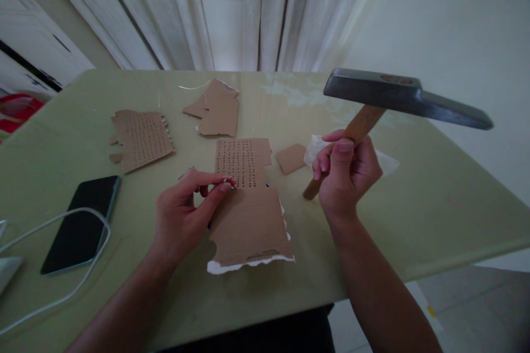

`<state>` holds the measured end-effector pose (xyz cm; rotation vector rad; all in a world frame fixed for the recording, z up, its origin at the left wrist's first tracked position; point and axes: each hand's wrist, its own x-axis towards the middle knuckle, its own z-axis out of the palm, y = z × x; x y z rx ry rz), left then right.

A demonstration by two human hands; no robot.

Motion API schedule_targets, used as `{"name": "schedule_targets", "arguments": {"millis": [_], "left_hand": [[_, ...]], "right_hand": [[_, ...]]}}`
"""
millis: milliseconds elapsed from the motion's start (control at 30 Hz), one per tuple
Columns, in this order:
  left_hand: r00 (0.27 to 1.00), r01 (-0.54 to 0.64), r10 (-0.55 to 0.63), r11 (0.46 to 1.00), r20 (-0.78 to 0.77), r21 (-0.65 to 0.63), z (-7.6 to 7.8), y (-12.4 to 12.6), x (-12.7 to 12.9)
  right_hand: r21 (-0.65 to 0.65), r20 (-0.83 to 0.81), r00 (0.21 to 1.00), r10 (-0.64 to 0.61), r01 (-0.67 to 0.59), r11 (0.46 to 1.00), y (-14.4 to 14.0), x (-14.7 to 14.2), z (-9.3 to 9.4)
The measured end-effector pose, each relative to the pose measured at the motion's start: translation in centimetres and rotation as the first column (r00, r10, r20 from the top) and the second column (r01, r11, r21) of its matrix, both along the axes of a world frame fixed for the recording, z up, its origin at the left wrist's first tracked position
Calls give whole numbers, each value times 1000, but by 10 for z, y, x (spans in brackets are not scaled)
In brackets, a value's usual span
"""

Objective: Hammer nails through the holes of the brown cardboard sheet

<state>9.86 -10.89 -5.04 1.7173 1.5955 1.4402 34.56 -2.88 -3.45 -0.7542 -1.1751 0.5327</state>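
My right hand (348, 171) is wrapped round the wooden handle of a hammer (372, 85), whose dark metal head is raised above the table. At the middle, a piece of cardboard (238, 157) is punched with rows of small holes. My left hand (190, 207) rests at its near edge, thumb and forefinger pinched on what looks like a thin nail (234, 185), mostly hidden by the fingertips. A plain cardboard piece (250, 226) with a torn white edge lies just below the holes.
Another hole-punched cardboard piece (144, 140) lies to the left, with torn cardboard (219, 113) farther back. A small cardboard scrap (291, 158) and a clear plastic bag (385, 162) are near my right hand. A phone (80, 226) and a white cable (62, 303) lie at left.
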Motion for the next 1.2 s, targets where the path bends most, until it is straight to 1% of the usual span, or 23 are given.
{"name": "schedule_targets", "arguments": {"millis": [133, 333, 700, 900, 1067, 1200], "left_hand": [[1000, -12, 12, 1000, 12, -15, 2, 1, 0], [1000, 11, -11, 1000, -14, -11, -1, 0, -2], [999, 27, -27, 1000, -33, 12, -1, -1, -2], [989, 14, -7, 999, -151, 43, 2, -2, -2], [969, 57, -31, 993, -243, 102, 6, 0, -3], [956, 70, -34, 991, -293, 113, 11, 3, -2]], "right_hand": [[6, 15, 1000, -8, 8, 1000, 0, 0, 0], [-26, 48, 998, -46, 47, 999, -1, -1, 2], [-14, 26, 999, -24, 25, 1000, -1, 0, 0], [-32, 52, 998, -47, 49, 998, -1, -1, 2], [-7, 11, 1000, -14, 14, 1000, -1, -1, 2], [-8, 39, 999, -27, 27, 1000, 0, -1, 0]]}}
